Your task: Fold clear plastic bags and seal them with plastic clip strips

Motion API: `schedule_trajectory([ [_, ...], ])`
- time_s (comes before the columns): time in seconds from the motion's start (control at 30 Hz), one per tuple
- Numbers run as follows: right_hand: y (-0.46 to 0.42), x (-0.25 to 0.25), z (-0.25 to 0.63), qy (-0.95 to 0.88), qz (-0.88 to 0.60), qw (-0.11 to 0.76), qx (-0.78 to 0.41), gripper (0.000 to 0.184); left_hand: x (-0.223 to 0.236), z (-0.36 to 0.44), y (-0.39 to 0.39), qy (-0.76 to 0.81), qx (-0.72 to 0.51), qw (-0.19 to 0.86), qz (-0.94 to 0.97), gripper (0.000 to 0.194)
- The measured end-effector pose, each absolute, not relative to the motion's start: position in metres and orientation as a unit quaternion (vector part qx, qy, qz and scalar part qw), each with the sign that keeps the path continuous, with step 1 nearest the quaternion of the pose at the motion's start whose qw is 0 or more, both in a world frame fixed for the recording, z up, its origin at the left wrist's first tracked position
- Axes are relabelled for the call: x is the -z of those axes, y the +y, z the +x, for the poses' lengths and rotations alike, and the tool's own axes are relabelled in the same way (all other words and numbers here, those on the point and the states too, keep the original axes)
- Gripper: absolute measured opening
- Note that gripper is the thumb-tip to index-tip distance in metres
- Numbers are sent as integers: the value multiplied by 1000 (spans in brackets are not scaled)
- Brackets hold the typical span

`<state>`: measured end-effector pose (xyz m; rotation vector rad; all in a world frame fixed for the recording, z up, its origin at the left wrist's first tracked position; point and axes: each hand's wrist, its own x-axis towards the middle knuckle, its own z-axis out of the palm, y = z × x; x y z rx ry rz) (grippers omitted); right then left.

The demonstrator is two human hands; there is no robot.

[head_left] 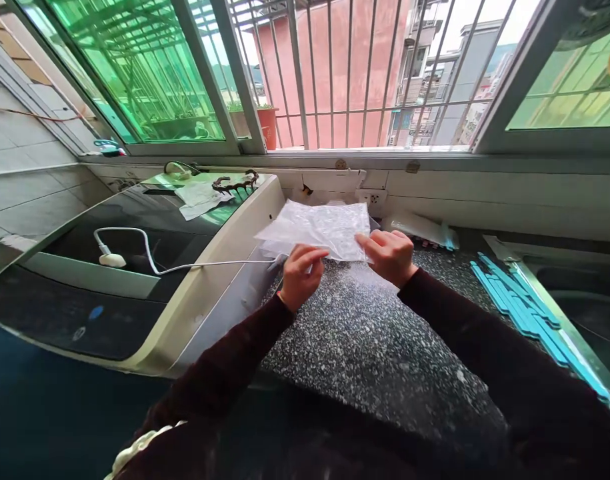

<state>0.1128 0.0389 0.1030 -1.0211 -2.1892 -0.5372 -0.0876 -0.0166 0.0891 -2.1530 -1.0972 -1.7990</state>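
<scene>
A clear plastic bag is held flat just above the speckled granite countertop, in the middle of the head view. My left hand pinches its near left edge with the fingers curled. My right hand grips the near right edge, fingers closed on the plastic. Both arms wear dark sleeves.
A washing machine with a dark lid stands at the left, and a white cable lies across it. Crumpled paper lies at its back. Blue slats edge a sink at the right. A barred window is ahead.
</scene>
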Motion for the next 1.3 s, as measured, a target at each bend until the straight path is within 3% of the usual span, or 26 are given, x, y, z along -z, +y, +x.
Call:
schedule_trajectory([
  [0.33, -45, -35, 219, -869, -377, 259, 190, 23, -11, -11, -70, -328, 567, -96, -750, 24],
  [0.47, -56, -24, 236, -863, -361, 297, 193, 19, 2, 4, -76, -381, 531, -125, -747, 19],
  [0.67, -53, -41, 228, -857, -354, 358, 113, 18, -23, 16, -73, -412, 511, -24, -754, 26],
  [0.8, -47, -51, 218, -859, -346, 377, 32, 20, -45, 29, -63, -403, 519, -40, -752, 21],
  [1.1, -40, -69, 249, -833, -402, 379, -28, 20, -75, 31, -43, -355, 635, -249, -640, 15],
  [1.3, -55, -94, 276, -734, -419, 482, -230, 21, -112, 11, -34, -339, 673, -398, -524, 19],
])
